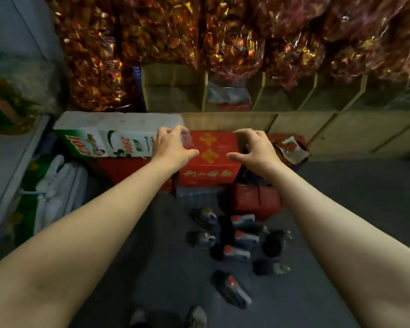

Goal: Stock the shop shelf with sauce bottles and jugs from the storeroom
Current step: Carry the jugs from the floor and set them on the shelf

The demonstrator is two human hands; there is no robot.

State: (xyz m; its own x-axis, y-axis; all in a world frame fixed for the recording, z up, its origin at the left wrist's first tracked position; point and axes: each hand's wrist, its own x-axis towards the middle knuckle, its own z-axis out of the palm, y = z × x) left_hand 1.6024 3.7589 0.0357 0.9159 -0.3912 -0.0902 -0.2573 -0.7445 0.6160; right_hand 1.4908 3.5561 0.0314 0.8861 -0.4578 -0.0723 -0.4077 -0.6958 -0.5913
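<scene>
Both forearms reach out; nearest jug (232,290) lies cap toward camera.

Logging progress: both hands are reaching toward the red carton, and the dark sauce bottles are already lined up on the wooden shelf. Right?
Not quite. The head view shows the sauce bottles lying scattered on the floor, not on the wooden shelf. The left hand and right hand do reach toward the red carton.

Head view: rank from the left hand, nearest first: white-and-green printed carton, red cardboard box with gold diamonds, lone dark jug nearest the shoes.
1. White-and-green printed carton: under the left hand fingers, on its left.
2. Red cardboard box with gold diamonds: just right of the hand.
3. Lone dark jug: on the floor, far below.
</scene>
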